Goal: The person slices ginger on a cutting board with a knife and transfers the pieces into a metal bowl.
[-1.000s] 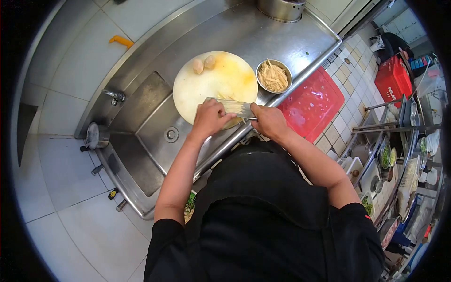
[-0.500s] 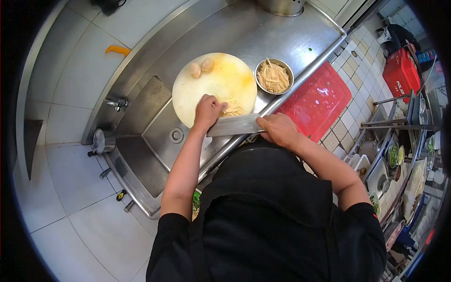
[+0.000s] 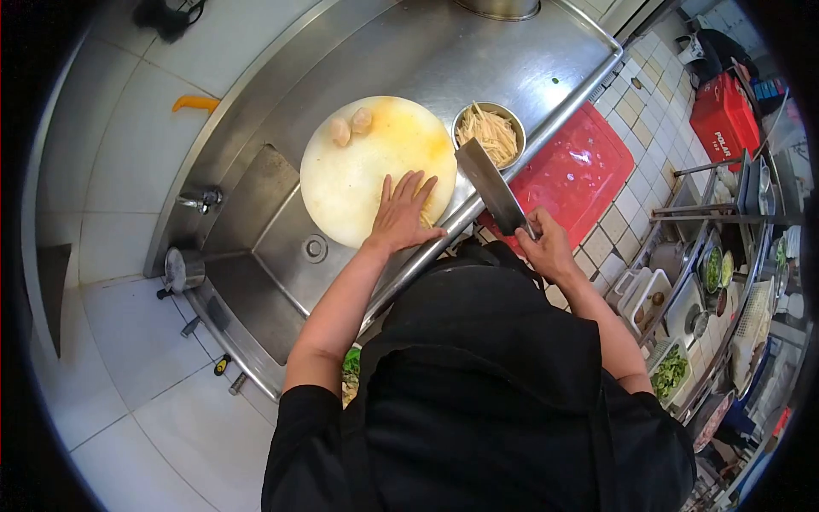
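left hand (image 3: 401, 213) lay spread, fingers apart, over thin pale strips (image 3: 427, 220) near the edge of the round, yellow-stained cutting board (image 3: 341, 192). right hand (image 3: 547, 246) was clamped on the cleaver (image 3: 495, 189), broad grey blade by the metal bowl (image 3: 514, 116). 2 pinkish lumps (image 3: 362, 119) sat on the board.

The left hand (image 3: 401, 220) hides some strips (image 3: 427, 220); the top edge crops the pot (image 3: 500, 8); the black item (image 3: 169, 18) is blurred.
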A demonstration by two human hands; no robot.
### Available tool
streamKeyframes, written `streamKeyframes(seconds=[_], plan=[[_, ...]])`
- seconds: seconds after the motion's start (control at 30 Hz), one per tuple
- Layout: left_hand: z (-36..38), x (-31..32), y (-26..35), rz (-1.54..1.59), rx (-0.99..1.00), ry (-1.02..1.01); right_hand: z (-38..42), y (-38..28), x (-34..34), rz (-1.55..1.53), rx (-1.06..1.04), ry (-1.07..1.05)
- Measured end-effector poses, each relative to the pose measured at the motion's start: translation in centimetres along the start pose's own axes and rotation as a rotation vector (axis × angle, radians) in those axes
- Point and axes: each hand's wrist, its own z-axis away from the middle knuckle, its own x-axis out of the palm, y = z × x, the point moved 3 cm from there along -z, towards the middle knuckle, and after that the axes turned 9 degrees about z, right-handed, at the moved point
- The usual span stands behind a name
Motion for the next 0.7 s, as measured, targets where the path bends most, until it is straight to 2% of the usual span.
streamKeyframes(seconds=[0.17, 0.23, 0.33, 0.4, 0.43, 0.5, 0.6, 0.7], plan=[[0.4, 0.6, -3.5, 0.062, 0.017, -0.122, -0.8, -0.1, 2.0, -0.043, -0.027, -0.005], [0.8, 0.5, -4.8, 0.061, 0.045, -0.179, -1.5, 0.0, 3.1, -0.128, -0.021, -0.068], [1.6, -0.6, -4.6, 0.121, 0.062, -0.1, -2.3, -0.6, 3.7, -0.286, 0.061, -0.188], [2.5, -2.0, -4.3, 0.273, -0.141, 0.158, -3.2, -0.1, 4.4, -0.357, 0.089, -0.246], [2.9, -1.4, -4.7, 0.273, -0.145, 0.162, -3.7, 0.4, 5.0, -0.428, 0.122, -0.302], [3.6, -0.4, -5.9, 0.391, -0.307, 0.348, -4.4, 1.1, 6.2, -0.44, 0.121, -0.351], [2.6, 1.0, -5.0, 0.291, -0.335, 0.311, -4.9, 1.3, 7.7, -0.451, 0.12, -0.432], [1.4, 2.1, -2.9, 0.262, -0.413, 0.359, -5.5, 0.2, 9.4, -0.444, 0.112, -0.503]])
